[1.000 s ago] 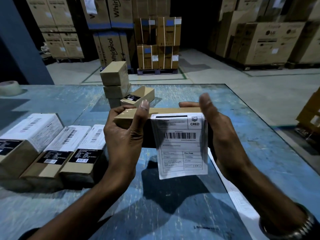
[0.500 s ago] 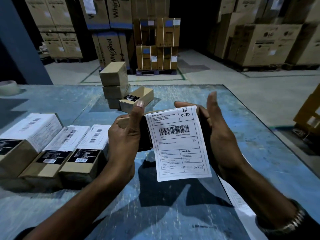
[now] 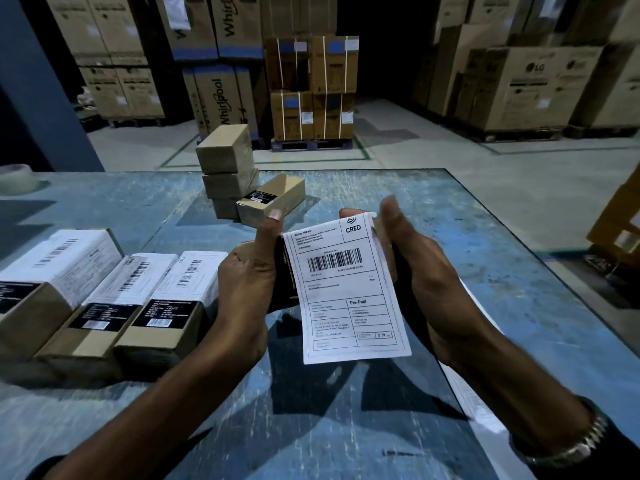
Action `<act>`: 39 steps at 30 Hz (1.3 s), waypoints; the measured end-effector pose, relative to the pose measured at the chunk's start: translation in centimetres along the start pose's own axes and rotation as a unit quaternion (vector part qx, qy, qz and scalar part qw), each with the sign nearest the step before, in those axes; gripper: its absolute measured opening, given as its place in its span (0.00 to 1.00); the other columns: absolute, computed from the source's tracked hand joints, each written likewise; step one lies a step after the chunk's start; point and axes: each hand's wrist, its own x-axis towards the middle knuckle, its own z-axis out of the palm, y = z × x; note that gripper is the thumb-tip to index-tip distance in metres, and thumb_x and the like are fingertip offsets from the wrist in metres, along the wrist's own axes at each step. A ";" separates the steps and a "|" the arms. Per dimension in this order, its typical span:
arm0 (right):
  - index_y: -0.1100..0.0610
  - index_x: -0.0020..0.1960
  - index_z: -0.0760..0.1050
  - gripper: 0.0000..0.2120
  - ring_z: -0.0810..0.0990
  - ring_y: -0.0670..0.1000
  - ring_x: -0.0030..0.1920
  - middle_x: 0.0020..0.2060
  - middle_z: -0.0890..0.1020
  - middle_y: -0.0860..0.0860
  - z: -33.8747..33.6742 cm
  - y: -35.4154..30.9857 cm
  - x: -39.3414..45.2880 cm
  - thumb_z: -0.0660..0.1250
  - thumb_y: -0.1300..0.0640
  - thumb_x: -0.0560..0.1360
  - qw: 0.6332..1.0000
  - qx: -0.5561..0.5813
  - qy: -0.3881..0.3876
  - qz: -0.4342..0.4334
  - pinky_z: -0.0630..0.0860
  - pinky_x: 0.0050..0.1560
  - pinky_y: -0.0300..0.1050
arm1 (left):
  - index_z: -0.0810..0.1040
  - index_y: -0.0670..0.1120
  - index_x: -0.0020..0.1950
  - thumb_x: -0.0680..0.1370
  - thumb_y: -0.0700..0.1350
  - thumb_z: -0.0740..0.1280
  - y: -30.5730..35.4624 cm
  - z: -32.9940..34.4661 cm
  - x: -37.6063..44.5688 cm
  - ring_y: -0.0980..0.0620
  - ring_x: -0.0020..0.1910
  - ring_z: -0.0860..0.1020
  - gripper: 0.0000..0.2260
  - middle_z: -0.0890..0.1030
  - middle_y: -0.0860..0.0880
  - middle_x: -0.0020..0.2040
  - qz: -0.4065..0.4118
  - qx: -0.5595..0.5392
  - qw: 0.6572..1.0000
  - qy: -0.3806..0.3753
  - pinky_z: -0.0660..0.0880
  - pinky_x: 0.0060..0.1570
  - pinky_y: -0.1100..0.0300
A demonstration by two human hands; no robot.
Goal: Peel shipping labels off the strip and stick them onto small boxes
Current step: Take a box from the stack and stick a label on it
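Note:
I hold a small brown box (image 3: 380, 233) above the table between both hands. My left hand (image 3: 244, 285) grips its left end with the thumb pointing up. My right hand (image 3: 415, 271) cups the right end, fingers behind the box and thumb raised. A white shipping label (image 3: 346, 289) with a barcode and "CRED" covers the box face turned to me, and its lower half hangs loose below the box. Most of the box is hidden by the label and my hands. The white label strip (image 3: 465, 396) lies on the table under my right forearm.
Three labelled boxes (image 3: 131, 282) lie side by side at the left on the blue table (image 3: 485, 271). A stack of plain brown boxes (image 3: 227, 150) stands at the back, with one box (image 3: 273, 202) leaning on it. A tape roll (image 3: 15, 178) sits far left. Large cartons line the warehouse floor beyond.
Both hands have tipped the box toward me, so the label face now points up at the camera and slants to the right. The box's brown top has gone out of sight.

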 end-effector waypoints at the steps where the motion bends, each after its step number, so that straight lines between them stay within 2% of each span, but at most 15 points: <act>1: 0.46 0.56 0.86 0.22 0.87 0.61 0.58 0.55 0.89 0.57 0.2 0.1 0.1 0.62 0.34 0.76 1.000 -0.004 0.006 -0.009 0.80 0.66 0.64 | 0.84 0.47 0.45 0.67 0.71 0.67 0.0 0.0 0.0 0.39 0.46 0.88 0.27 0.88 0.39 0.47 -0.003 -0.002 1.000 -0.002 0.84 0.34 0.56; 4: 0.40 0.53 0.88 0.17 0.83 0.70 0.61 0.55 0.88 0.62 0.5 0.3 0.2 0.63 0.36 0.77 1.000 -0.011 0.019 -0.020 0.77 0.66 0.70 | 0.85 0.48 0.47 0.68 0.72 0.67 -0.2 -0.2 0.1 0.38 0.49 0.88 0.28 0.89 0.41 0.47 -0.014 -0.004 1.000 -0.003 0.85 0.37 0.54; 7: 0.43 0.56 0.87 0.21 0.88 0.60 0.57 0.54 0.90 0.55 0.3 0.4 0.3 0.59 0.36 0.79 0.999 -0.012 0.032 -0.006 0.82 0.63 0.62 | 0.85 0.48 0.49 0.69 0.71 0.67 -0.2 -0.3 0.1 0.39 0.49 0.88 0.28 0.89 0.43 0.47 -0.027 -0.009 1.000 -0.007 0.85 0.37 0.55; 9: 0.48 0.59 0.85 0.27 0.89 0.57 0.56 0.53 0.90 0.55 0.1 0.3 0.1 0.57 0.32 0.78 1.000 0.000 0.024 0.009 0.81 0.65 0.61 | 0.85 0.49 0.49 0.69 0.71 0.66 -0.1 -0.3 0.0 0.42 0.46 0.89 0.27 0.89 0.45 0.47 -0.038 -0.010 0.999 -0.020 0.85 0.37 0.55; 10: 0.50 0.60 0.85 0.28 0.89 0.58 0.56 0.54 0.90 0.55 0.1 0.2 0.0 0.58 0.33 0.77 1.000 0.001 0.016 0.009 0.81 0.66 0.63 | 0.85 0.50 0.50 0.70 0.71 0.66 -0.1 -0.3 -0.1 0.43 0.46 0.89 0.27 0.90 0.45 0.47 -0.043 -0.010 0.999 -0.022 0.85 0.38 0.54; 13: 0.52 0.64 0.83 0.21 0.85 0.67 0.61 0.57 0.89 0.57 0.4 0.5 0.1 0.62 0.40 0.81 1.000 -0.006 0.016 -0.002 0.77 0.68 0.71 | 0.86 0.48 0.54 0.76 0.70 0.66 -0.3 -0.4 0.1 0.42 0.48 0.89 0.27 0.90 0.45 0.48 -0.054 0.004 0.998 -0.017 0.86 0.46 0.49; 15: 0.52 0.66 0.82 0.21 0.83 0.68 0.63 0.58 0.88 0.58 0.2 0.8 0.1 0.60 0.42 0.84 1.000 -0.021 0.015 -0.003 0.76 0.69 0.72 | 0.86 0.48 0.53 0.78 0.69 0.66 -0.5 -0.5 0.2 0.41 0.48 0.88 0.24 0.90 0.45 0.48 -0.061 0.010 0.998 -0.006 0.85 0.48 0.47; 20: 0.50 0.69 0.80 0.28 0.87 0.56 0.61 0.59 0.89 0.51 0.2 0.4 -0.1 0.59 0.36 0.78 1.000 -0.004 -0.013 0.012 0.79 0.68 0.64 | 0.86 0.49 0.57 0.78 0.70 0.66 -0.5 -0.7 0.2 0.40 0.50 0.88 0.26 0.90 0.45 0.50 -0.084 0.008 0.996 -0.017 0.83 0.56 0.38; 23: 0.50 0.70 0.80 0.23 0.85 0.62 0.64 0.60 0.88 0.54 0.4 0.7 0.1 0.62 0.41 0.81 1.000 -0.003 -0.002 0.008 0.76 0.72 0.69 | 0.86 0.49 0.58 0.77 0.70 0.66 -0.4 -0.7 0.2 0.41 0.49 0.89 0.27 0.90 0.46 0.49 -0.099 0.008 0.995 -0.015 0.84 0.54 0.40; 25: 0.49 0.71 0.79 0.20 0.84 0.61 0.66 0.61 0.88 0.53 0.1 0.9 0.2 0.59 0.43 0.84 1.000 0.002 0.004 0.009 0.75 0.73 0.67 | 0.86 0.49 0.58 0.77 0.70 0.67 -0.4 -0.7 0.3 0.42 0.49 0.89 0.27 0.90 0.46 0.49 -0.103 0.010 0.995 -0.012 0.84 0.53 0.43; 29: 0.48 0.72 0.78 0.24 0.86 0.56 0.64 0.62 0.87 0.51 -0.1 0.7 -0.1 0.60 0.37 0.83 0.999 -0.005 -0.031 0.013 0.76 0.71 0.67 | 0.86 0.50 0.59 0.78 0.70 0.66 -0.4 -0.9 0.4 0.44 0.49 0.89 0.27 0.90 0.46 0.50 -0.107 0.012 0.994 -0.026 0.83 0.52 0.44; 31: 0.51 0.73 0.77 0.22 0.85 0.59 0.65 0.63 0.87 0.54 0.0 0.9 0.1 0.63 0.41 0.84 0.999 -0.009 -0.033 0.011 0.76 0.72 0.68 | 0.87 0.50 0.59 0.77 0.71 0.66 -0.6 -1.0 0.5 0.44 0.51 0.88 0.27 0.90 0.46 0.51 -0.113 0.013 0.993 -0.024 0.82 0.53 0.44; 34: 0.50 0.76 0.76 0.23 0.85 0.59 0.66 0.63 0.87 0.53 -0.1 1.3 0.4 0.60 0.44 0.85 1.000 -0.023 -0.020 -0.003 0.76 0.73 0.67 | 0.87 0.51 0.60 0.76 0.72 0.66 -0.7 -1.0 0.6 0.44 0.52 0.88 0.28 0.90 0.47 0.52 -0.121 0.013 0.992 -0.024 0.82 0.52 0.47; 36: 0.47 0.77 0.75 0.23 0.85 0.56 0.65 0.62 0.87 0.50 -0.2 1.2 0.4 0.58 0.43 0.85 0.999 -0.026 -0.021 -0.013 0.77 0.72 0.65 | 0.87 0.51 0.59 0.77 0.72 0.66 -0.5 -1.0 0.6 0.46 0.51 0.88 0.28 0.90 0.47 0.51 -0.127 0.013 0.991 -0.027 0.82 0.50 0.49; 39: 0.45 0.74 0.76 0.26 0.86 0.54 0.64 0.62 0.88 0.49 -0.1 1.0 0.4 0.61 0.36 0.81 0.999 -0.011 -0.032 -0.015 0.78 0.70 0.63 | 0.88 0.51 0.58 0.77 0.72 0.66 -0.4 -1.0 0.5 0.46 0.51 0.88 0.27 0.90 0.48 0.50 -0.141 0.006 0.990 -0.027 0.81 0.50 0.50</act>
